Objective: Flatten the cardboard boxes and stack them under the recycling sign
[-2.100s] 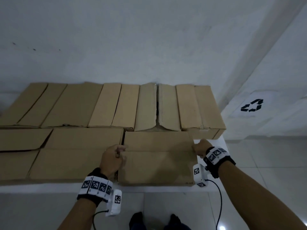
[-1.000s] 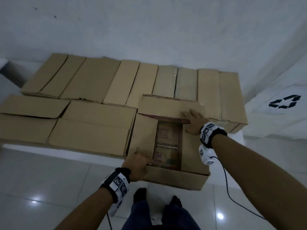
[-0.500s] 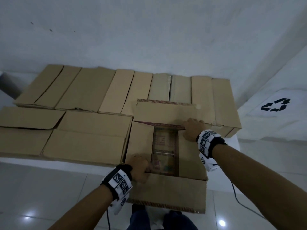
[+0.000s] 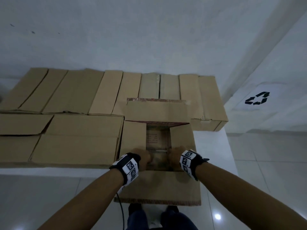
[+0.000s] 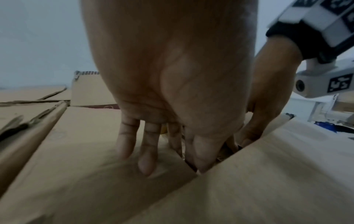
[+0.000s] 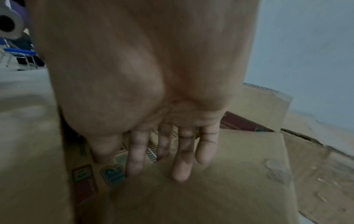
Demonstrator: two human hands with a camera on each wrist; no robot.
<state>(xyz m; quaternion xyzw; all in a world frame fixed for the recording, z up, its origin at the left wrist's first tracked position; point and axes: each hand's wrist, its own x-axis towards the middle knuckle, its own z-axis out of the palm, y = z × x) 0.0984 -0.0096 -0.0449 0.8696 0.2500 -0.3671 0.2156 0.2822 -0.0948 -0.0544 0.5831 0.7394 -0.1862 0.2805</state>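
An open cardboard box (image 4: 157, 108) stands at the table's front right. Its far flap is raised, its near flap (image 4: 159, 186) hangs out toward me, and the two side flaps lie inward over a printed interior. My left hand (image 4: 144, 159) rests on the near end of the left side flap (image 5: 86, 144), fingers (image 5: 147, 159) straight on the card and thumb dipping into the gap. My right hand (image 4: 174, 156) lies with spread straight fingers (image 6: 182, 163) on the right side flap (image 6: 239, 166) and over the opening. The recycling sign (image 4: 256, 100) is on the wall at the right.
Several closed cardboard boxes (image 4: 79, 140) fill the white table (image 4: 209, 146) to the left and behind the open one. A white wall runs behind. Tiled floor (image 4: 265, 163) lies on the right below the sign, and my feet show under the near flap.
The near flap has swung out toward me. My right hand came back from the far flap to the right side flap, and my left hand shifted from the near flap to the left side flap.
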